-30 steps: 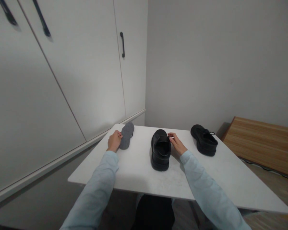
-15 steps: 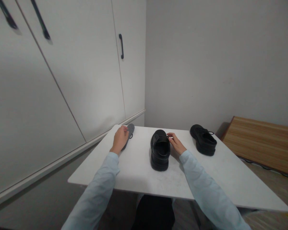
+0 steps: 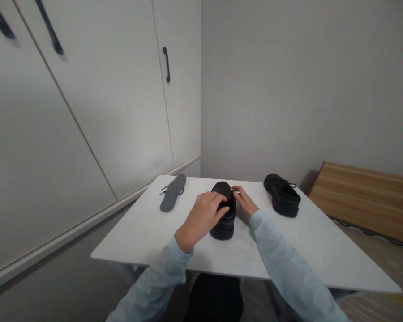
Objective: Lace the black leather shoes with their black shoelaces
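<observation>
**2 hands on the near black shoe at the middle of the table**

We see white cabinet doors (image 3: 87, 103) filling the left of the view, with a black handle (image 3: 167, 65) on the narrow door beside the grey wall. Below them stands the white table (image 3: 174, 241), and past its right edge lies a wooden board (image 3: 362, 199).

On the table we count 2 black shoes and 1 insole. The second black shoe (image 3: 282, 195) sits near the far right corner, laces showing at its far end, well apart from our hands. The grey insole (image 3: 172, 192) lies flat near the far left corner, with a thin black lace (image 3: 164, 189) just beside it.

The near black shoe (image 3: 223, 221) stands midway along the far half of the table, heel toward us. Our left hand (image 3: 204, 217) reaches in from the near edge and covers much of its opening, fingers (image 3: 221, 206) curled loosely over the top of the shoe; we cannot tell whether they actually clamp it. Our right hand (image 3: 244, 201) rests against the shoe's right side, its thumb and forefinger pinched together at the upper rim, on something too small to make out.
</observation>
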The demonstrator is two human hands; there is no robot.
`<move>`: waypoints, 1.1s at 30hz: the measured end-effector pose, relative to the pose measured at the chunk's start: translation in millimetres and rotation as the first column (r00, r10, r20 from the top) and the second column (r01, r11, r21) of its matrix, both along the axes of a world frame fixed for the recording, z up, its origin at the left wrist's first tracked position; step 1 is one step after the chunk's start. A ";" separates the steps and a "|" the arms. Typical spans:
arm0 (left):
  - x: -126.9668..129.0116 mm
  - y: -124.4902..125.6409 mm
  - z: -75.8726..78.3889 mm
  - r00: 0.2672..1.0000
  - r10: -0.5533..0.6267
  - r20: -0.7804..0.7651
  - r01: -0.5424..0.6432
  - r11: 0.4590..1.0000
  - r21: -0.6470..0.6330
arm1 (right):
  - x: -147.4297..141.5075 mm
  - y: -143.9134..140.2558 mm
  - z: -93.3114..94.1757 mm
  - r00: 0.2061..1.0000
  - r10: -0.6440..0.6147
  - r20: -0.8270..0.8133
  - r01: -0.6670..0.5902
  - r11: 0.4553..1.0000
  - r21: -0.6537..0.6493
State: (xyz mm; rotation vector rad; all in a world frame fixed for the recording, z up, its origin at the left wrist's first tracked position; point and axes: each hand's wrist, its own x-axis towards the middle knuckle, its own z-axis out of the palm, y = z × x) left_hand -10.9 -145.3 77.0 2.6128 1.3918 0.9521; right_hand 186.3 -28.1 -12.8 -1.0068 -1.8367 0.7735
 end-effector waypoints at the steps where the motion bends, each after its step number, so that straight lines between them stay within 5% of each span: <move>1: 4.5 -2.8 -2.7 0.999 -0.019 -0.040 0.019 1.000 -0.001 | 0.0 0.6 -0.4 1.000 0.003 0.001 -0.003 1.000 0.001; 13: 33.9 -15.5 -47.0 0.929 0.169 -0.330 -0.161 0.986 0.052 | 0.1 4.2 -3.6 1.000 0.027 0.007 -0.027 0.999 0.018; 26: 31.1 -13.3 -47.0 0.911 0.129 -0.391 -0.150 0.988 -0.024 | 6.2 7.6 -3.2 0.983 -0.138 0.124 0.123 0.985 0.119; 33: 34.6 -17.3 -50.6 0.913 0.138 -0.384 -0.160 0.987 -0.028 | 13.1 16.2 -15.8 0.897 -0.295 0.329 0.224 0.945 0.237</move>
